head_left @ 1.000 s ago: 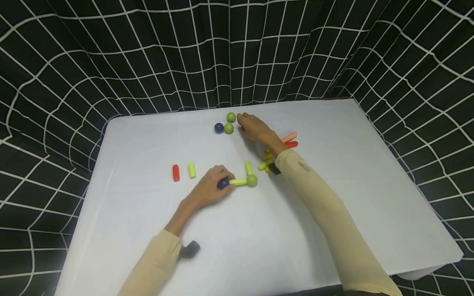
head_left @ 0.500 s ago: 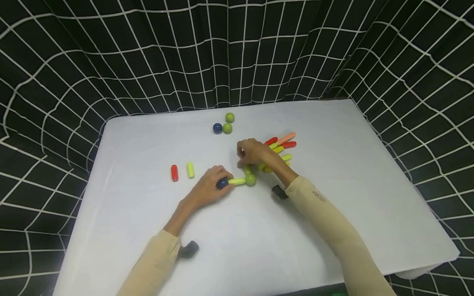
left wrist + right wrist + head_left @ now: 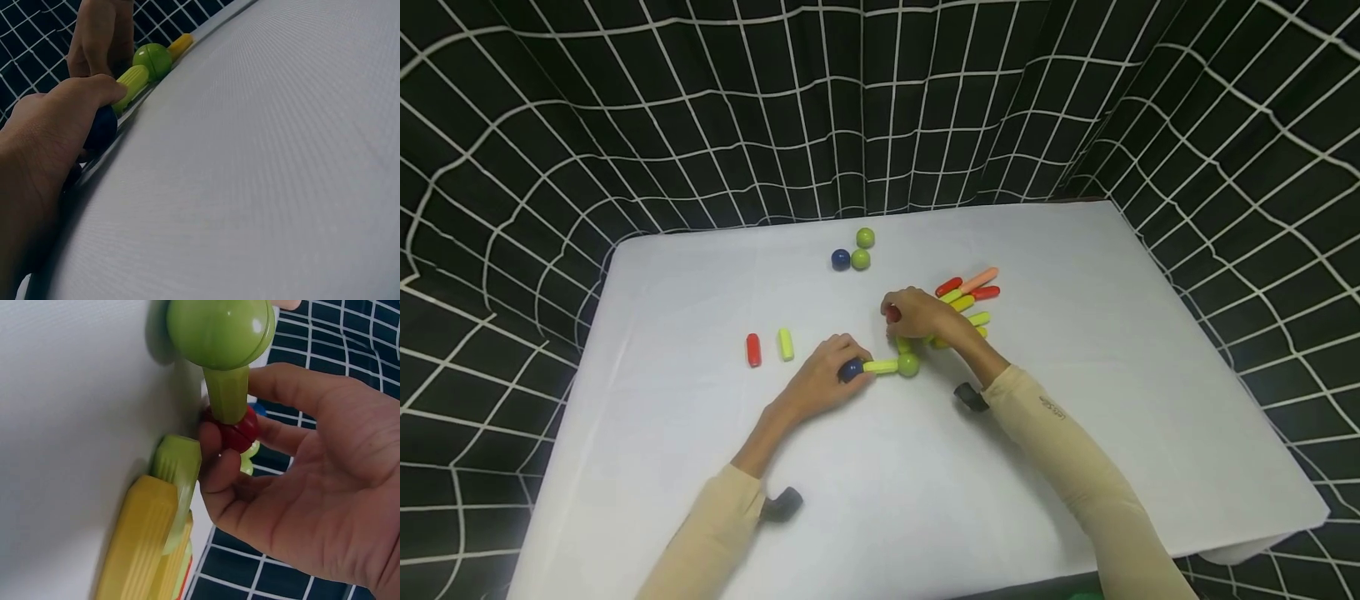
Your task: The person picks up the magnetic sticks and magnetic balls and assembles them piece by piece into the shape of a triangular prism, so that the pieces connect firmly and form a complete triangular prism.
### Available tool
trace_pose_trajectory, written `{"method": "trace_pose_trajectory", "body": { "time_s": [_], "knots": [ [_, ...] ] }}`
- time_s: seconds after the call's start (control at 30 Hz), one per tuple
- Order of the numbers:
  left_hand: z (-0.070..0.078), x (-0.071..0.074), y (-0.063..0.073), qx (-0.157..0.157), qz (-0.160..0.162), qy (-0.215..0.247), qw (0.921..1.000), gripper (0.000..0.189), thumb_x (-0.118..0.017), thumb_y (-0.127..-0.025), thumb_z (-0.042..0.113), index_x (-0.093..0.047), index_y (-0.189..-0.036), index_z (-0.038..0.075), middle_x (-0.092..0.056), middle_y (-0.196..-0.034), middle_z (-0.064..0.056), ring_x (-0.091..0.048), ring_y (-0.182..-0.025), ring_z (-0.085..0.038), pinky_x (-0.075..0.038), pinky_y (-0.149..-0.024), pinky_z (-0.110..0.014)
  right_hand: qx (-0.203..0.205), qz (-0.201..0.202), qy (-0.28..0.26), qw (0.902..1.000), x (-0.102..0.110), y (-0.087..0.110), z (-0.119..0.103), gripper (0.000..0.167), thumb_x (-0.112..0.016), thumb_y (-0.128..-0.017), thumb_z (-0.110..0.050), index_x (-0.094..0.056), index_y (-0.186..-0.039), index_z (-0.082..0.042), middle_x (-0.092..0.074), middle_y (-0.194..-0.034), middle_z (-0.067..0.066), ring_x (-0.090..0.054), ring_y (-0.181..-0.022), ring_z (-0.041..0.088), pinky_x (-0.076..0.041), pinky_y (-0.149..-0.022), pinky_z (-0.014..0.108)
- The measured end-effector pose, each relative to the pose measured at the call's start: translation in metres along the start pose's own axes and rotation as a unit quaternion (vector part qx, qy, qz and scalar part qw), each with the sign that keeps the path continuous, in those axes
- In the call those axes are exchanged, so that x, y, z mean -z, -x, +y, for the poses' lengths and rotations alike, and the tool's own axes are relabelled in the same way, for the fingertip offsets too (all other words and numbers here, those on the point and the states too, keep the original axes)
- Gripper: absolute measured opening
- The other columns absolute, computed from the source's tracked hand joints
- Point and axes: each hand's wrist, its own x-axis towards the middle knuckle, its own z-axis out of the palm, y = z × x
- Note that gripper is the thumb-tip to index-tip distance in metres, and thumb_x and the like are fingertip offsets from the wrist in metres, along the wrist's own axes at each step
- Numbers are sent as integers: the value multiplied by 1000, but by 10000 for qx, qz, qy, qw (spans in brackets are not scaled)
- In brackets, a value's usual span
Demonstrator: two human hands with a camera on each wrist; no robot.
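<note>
Dark curtain (image 3: 722, 117) behind, hanging in soft folds and crossed by a grid of pale lines; below that, white cloth with a finely ribbed weave over the table (image 3: 1000, 500). Small dark lettering on the tan right sleeve (image 3: 1033, 425), too tiny to read with confidence.

Near mid-table, a green joint ball (image 3: 907, 365), glossy, smooth, plastic-looking, with a seam line. Running left from the green joint ball, a ribbed lime stick (image 3: 881, 367), ending at a dark blue ball (image 3: 851, 371). Grips the dark blue ball with the left hand (image 3: 829, 379), thumb and fingers curled about it.

Just beyond the green joint ball, a faceted second lime stick (image 3: 228, 394) with a grooved red ball (image 3: 244, 430) at its far end. Pinches the red ball between thumb and fingers of the right hand (image 3: 917, 312); cannot tell whether fully seated on the stick.

Right of and beyond the green joint ball, a loose fan of sticks (image 3: 962, 302), grooved lengthwise, in red, salmon, yellow and lime. Well left of it, a lone red stick (image 3: 753, 350) beside a loose lime stick (image 3: 786, 344). Farther back, two loose green balls (image 3: 861, 259) and a loose blue ball (image 3: 840, 260), close together.
</note>
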Motion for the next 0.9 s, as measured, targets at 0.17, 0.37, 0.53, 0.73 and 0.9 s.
{"method": "trace_pose_trajectory", "body": {
  "time_s": [0.17, 0.37, 0.53, 0.73, 0.9],
  "knots": [
    [1, 1, 0, 4, 7, 16, 10000, 21, -76, -96, 26, -74, -114, 15, -63, -108, 0, -56, -102, -15, -51, -92, -34, -193, 45, 95, 9998, 0, 3, -1, 49, -71, -99, -25, -58, -145, -12, -62, -130, 15, -55, -114, 27, -53, -98, 41],
    [2, 2, 0, 30, -16, 51, 10000, 23, -76, -96, 28, -73, -116, 16, -63, -109, 0, -55, -103, -14, -52, -92, -34, -379, 509, -1, 9980, -1, 18, -3, 60, -73, -98, -25, -49, -153, -17, -58, -133, 20, -60, -108, 30, -59, -92, 43],
    [10, 15, -1, 269, 433, -253, 9984, 29, -69, -102, 34, -70, -121, 12, -63, -109, -2, -56, -102, -17, -53, -91, -34, -30, 544, 134, 9984, -6, 41, -7, 50, -74, -97, -22, -57, -144, -18, -64, -116, 14, -61, -92, 26, -55, -76, 33],
    [22, 49, 1, 1114, 1346, -2655, 9481, 26, -72, -99, 22, -71, -107, -2, -62, -92, -15, -58, -79, -27, -54, -68, -36, 322, -9, 258, 9991, -18, 62, -5, 36, -78, -95, -22, -69, -129, -17, -68, -98, 4, -59, -86, 19, -46, -72, 27],
    [23, 60, 6, 1853, 444, -3388, 9214, 17, -68, -99, 7, -71, -109, -6, -67, -99, -24, -63, -75, -30, -58, -61, -36, 351, 45, 171, 9992, -23, 67, 0, 29, -77, -95, -20, -70, -124, -18, -65, -90, 4, -57, -78, 18, -43, -67, 27]
  ]
}}
